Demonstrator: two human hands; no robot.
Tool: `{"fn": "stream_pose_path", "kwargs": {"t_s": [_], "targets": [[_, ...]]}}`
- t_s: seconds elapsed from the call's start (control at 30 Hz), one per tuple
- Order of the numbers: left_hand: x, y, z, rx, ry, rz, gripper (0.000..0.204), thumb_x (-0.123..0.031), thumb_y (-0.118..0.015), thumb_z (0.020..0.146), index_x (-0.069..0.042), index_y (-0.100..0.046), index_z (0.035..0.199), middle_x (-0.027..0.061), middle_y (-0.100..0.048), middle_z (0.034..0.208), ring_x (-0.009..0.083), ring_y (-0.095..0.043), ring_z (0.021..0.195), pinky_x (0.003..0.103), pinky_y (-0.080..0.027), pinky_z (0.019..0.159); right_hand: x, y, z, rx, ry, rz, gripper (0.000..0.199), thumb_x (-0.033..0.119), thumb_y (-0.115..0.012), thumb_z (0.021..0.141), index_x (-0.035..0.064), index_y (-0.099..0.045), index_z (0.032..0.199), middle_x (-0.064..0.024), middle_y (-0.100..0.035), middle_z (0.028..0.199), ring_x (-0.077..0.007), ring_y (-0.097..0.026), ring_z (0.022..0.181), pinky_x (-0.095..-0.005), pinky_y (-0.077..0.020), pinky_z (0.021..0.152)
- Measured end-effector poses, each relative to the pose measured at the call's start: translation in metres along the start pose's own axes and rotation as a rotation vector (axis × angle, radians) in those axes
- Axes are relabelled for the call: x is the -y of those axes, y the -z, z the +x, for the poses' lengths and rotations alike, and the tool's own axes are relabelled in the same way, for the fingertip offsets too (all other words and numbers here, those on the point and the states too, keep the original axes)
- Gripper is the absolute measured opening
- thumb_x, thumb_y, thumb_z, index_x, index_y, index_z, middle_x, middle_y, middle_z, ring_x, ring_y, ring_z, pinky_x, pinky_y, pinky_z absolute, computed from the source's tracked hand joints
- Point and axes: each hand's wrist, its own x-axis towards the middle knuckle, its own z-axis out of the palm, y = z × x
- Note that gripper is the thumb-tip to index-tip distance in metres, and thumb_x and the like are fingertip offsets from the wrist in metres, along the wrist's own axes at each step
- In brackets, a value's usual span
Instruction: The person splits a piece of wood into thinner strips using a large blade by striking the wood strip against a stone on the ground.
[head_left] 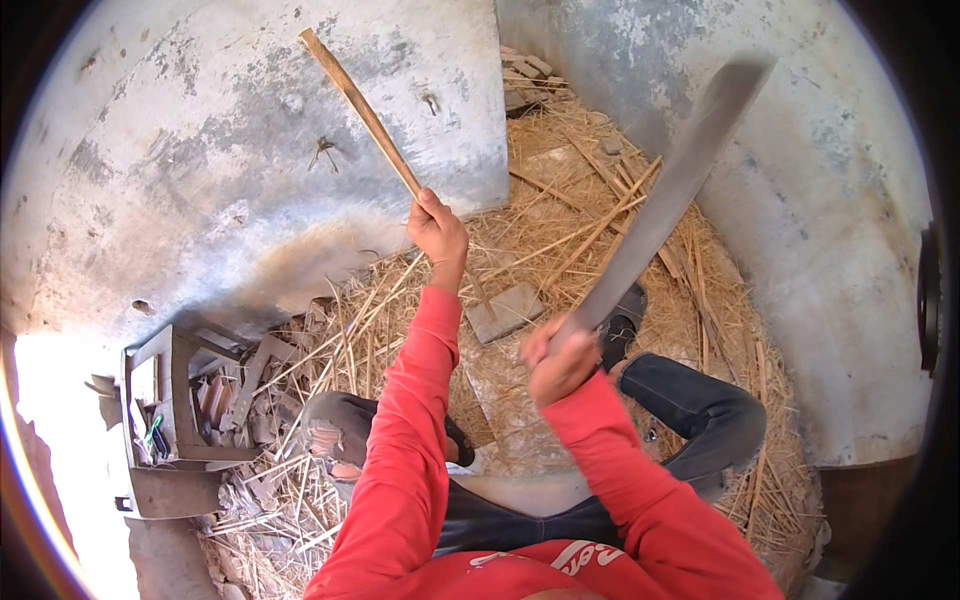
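Observation:
My left hand [438, 235] is closed round the lower part of a split bamboo strip [360, 108], which slants up and to the left in front of the wall. My right hand [562, 362] grips a machete [670, 195]; its handle is hidden in my fist. The long, broad dark blade points up and to the right, smeared by motion. Blade and strip are well apart. Below and between my hands, a flat grey block [505, 312] lies on the shavings, with a thin stick resting against it.
Weathered grey walls [250, 110] rise ahead and at the right [810, 230]. Straw-like shavings and long split strips [605, 225] cover the floor. A wooden stool-like frame [175, 400] with scraps stands at the left. My bent legs [690, 410] flank the work area.

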Motion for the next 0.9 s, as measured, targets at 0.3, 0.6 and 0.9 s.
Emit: {"fn": "stream_pose_path", "kwargs": {"t_s": [0.3, 0.6, 0.9], "targets": [[0.006, 0.021, 0.008, -0.029, 0.033, -0.003, 0.053, -0.042, -0.047, 0.106, -0.004, -0.043, 0.068, -0.0010, -0.041, 0.053, 0.0080, -0.035, 0.050, 0.030, -0.029, 0.045, -0.078, 0.091, -0.038, -0.073, -1.457, -0.126, 0.052, 0.063, -0.053, 0.096, 0.0120, -0.052, 0.086, 0.0022, -0.046, 0.060, -0.0092, -0.042, 0.042, -0.0288, -0.0386, 0.042], [0.012, 0.013, 0.006, 0.005, 0.106, -0.079, 0.053, -0.041, -0.048, 0.106, -0.006, -0.041, 0.067, -0.0026, -0.039, 0.053, 0.0066, -0.034, 0.050, 0.030, -0.028, 0.045, -0.007, -0.013, 0.029, 0.053, -0.070, 0.009, 0.050, 0.048, -0.042, 0.103, 0.0063, -0.045, 0.076, -0.0021, -0.045, 0.056, -0.0133, -0.045, 0.044, -0.0306, -0.0391, 0.043], [0.025, 0.027, 0.038, -0.060, -0.016, -0.090, 0.051, -0.038, -0.044, 0.107, -0.004, -0.043, 0.069, -0.0034, -0.037, 0.056, 0.0064, -0.034, 0.049, 0.029, -0.027, 0.042, -0.157, 0.152, -0.122, -0.161, -1.387, -0.342, 0.053, 0.059, -0.053, 0.096, 0.0083, -0.052, 0.080, -0.0065, -0.046, 0.055, -0.0208, -0.046, 0.039, -0.0395, -0.0426, 0.040]]}}
